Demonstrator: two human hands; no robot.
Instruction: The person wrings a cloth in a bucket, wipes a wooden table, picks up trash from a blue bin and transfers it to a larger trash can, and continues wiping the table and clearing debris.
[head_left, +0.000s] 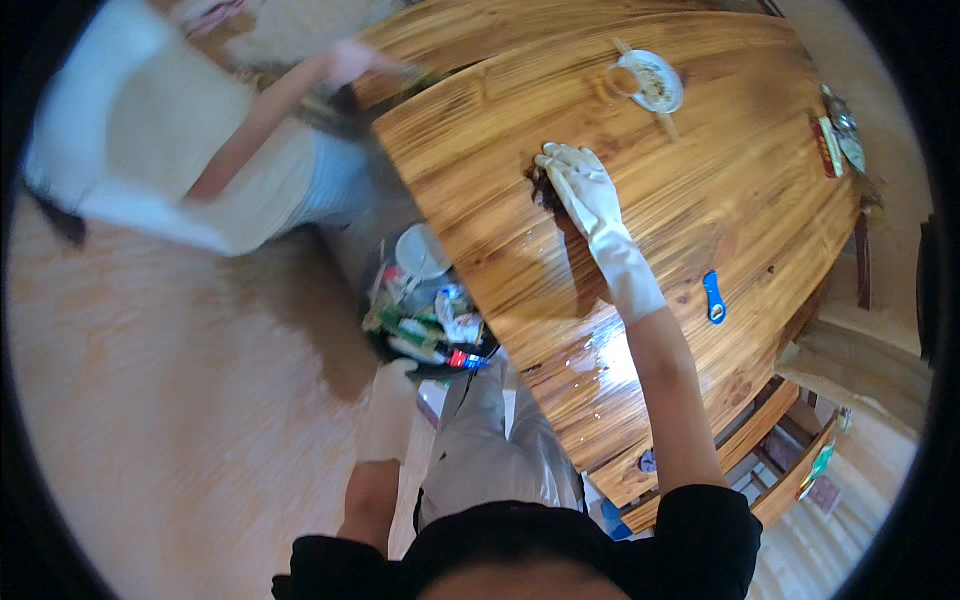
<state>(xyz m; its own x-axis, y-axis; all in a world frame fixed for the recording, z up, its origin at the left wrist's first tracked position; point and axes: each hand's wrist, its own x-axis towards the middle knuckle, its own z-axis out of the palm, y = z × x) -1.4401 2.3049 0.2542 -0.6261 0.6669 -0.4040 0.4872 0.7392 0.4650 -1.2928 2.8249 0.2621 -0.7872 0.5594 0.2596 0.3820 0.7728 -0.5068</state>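
Note:
My right hand (585, 180), in a white rubber glove, presses on a dark, wet-looking cloth (541, 187) on the wooden table (510, 262). Much of the cloth is hidden beneath the palm. My left hand (395, 373), also gloved in white, grips the near rim of a dark waste bin (367, 341), its fingers partly hidden. The bin is beside the table edge, filled with a white bowl (421, 251), green and white wrappers, and a red-and-blue item (466, 360). Wet patches shine on the tabletop near my right forearm.
A white plate (660, 82) with food scraps and chopsticks lies farther back beside a clear cup (621, 80). A blue bottle opener (715, 298) rests to the right. Another person (217, 135) leans at the table's left. Wooden benches (757, 424) stand at lower right.

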